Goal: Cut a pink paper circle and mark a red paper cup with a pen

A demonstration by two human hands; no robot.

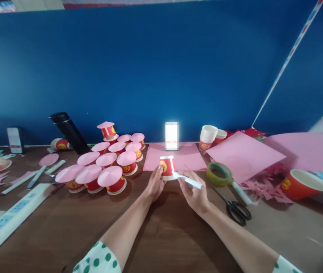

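Note:
A small red paper cup (pixel 167 171) with a gold emblem and a pale vertical strip is gripped by my left hand (pixel 155 185), fingers round its left side. In my right hand (pixel 195 193) lies a white pen-like stick (pixel 191 181), its tip at the cup's lower right side. Whether the tip touches the cup I cannot tell. Behind the cup lie pink paper sheets (pixel 156 153) with a bright phone (pixel 172 135) standing on them. To the left stand several upturned red cups topped with pink paper cones (pixel 110 175).
Right of my hands are a roll of tape (pixel 218 174), black scissors (pixel 238 212), large pink sheets (pixel 245 153), stacked cups (pixel 208 133) and an orange cup (pixel 306 184). Left are a power strip (pixel 10 216), a leaning black flask (pixel 69 132) and another phone (pixel 14 140). A blue partition (pixel 150 68) rises behind.

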